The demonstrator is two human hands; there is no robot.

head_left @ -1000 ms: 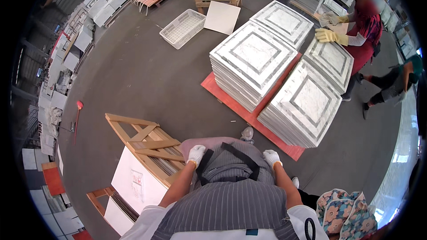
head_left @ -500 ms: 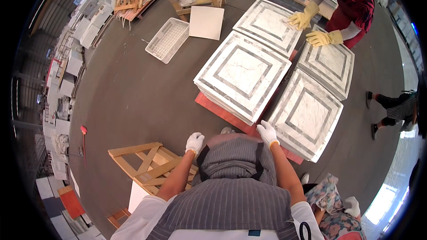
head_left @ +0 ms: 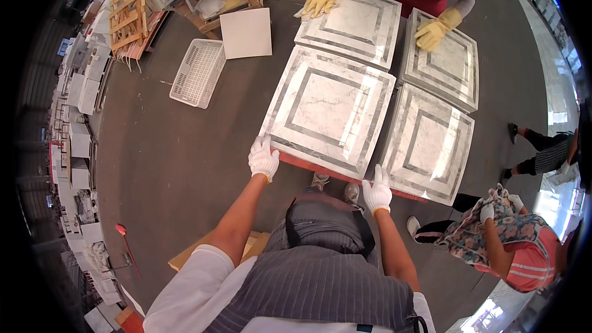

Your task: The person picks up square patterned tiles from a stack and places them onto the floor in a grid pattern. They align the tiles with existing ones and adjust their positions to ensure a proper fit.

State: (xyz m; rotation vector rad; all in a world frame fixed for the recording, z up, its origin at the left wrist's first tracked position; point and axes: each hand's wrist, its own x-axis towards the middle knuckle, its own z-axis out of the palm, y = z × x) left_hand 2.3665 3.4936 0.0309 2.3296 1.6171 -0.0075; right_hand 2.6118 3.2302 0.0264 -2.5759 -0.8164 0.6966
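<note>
four square marbled panels lie in two rows with narrow gaps between them, and the one that matters to the hands is the front-left panel [head_left: 327,108], the nearest on the left, lying flat with a dark square band set into its pale face. the left hand [head_left: 263,159], in a white knit glove, is at its near-left corner with fingers loosely bent; whether they close on the edge i cannot tell. the right hand [head_left: 377,191] is at the near-right corner, fairly wide, its fingers stretched forward; it does not look clasped round anything.

to do this handling well, both hands want matching holds, level with each other and evenly set from the corners, so that neither end takes more load. the right fingers call for the most care: the front-right panel [head_left: 427,145] lies just beside, and the gap could pinch. the glossy face is probably slick under knit gloves, so a hold on the edges should serve better than pressing on top, and the corners look easy to chip.

a co-worker's yellow gloves [head_left: 436,31] rest on the two rear panels, so any push away from the body ought to be gentle and agreed. the shoes [head_left: 351,192] are near the red board [head_left: 302,161] beneath; a firm stance with bent knees would suit.
</note>
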